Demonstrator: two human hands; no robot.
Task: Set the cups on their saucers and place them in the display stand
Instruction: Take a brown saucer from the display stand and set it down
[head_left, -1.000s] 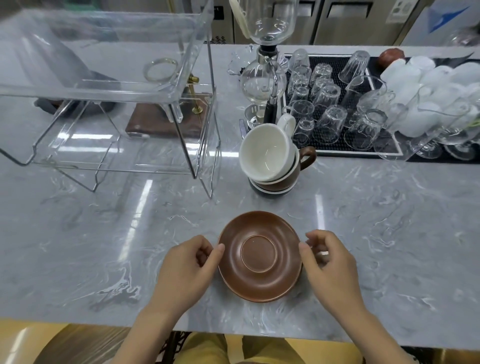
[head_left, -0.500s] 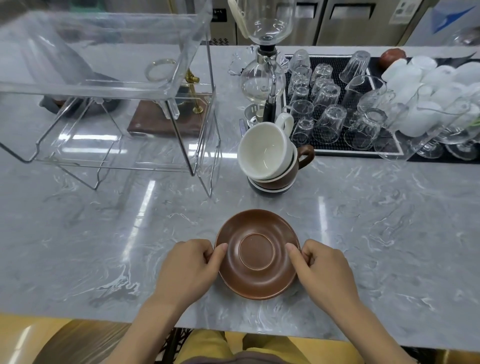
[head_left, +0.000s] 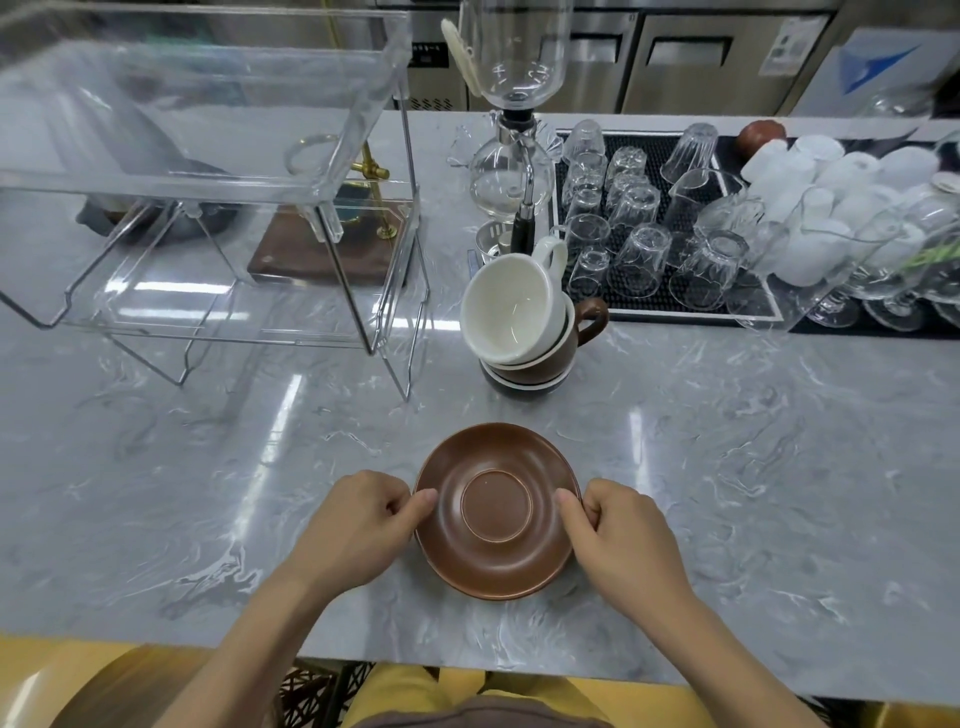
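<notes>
Pinching the brown saucer (head_left: 497, 512) by opposite rims, left hand (head_left: 358, 522) and right hand (head_left: 621, 532) both clamped on it low over the worktop (head_left: 753, 467), feels risky: any slip, and it could skid forward into the tilted cup stack (head_left: 519, 325) just beyond the grip.

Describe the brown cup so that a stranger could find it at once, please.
Start at the black mat of upturned glasses; just left of its near corner stands a small stack on the grey counter. The brown cup is in its middle, under the tilted white cup. Its brown handle points right.
</notes>
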